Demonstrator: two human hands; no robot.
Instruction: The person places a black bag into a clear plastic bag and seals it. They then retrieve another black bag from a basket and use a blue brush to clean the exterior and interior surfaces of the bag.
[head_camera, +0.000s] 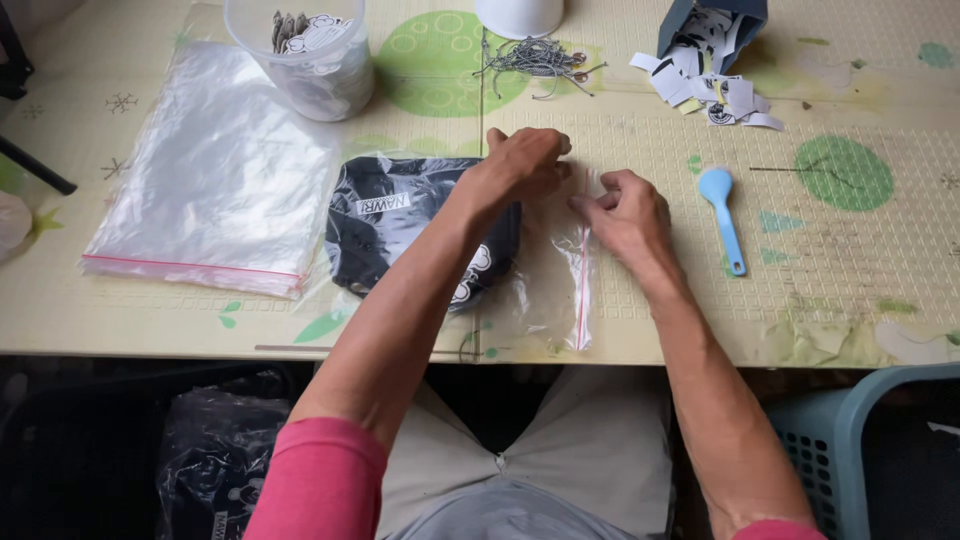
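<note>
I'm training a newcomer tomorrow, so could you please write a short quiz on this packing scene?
1. True or false: both hands pinch the zip end of the clear bag.
2. What lies inside that bag?
3. The blue spoon lies: A) beside the right hand B) in the tub C) on the stack of bags.

Key:
1. True: left hand and right hand meet at the red strip.
2. A folded dark garment.
3. A.
</note>
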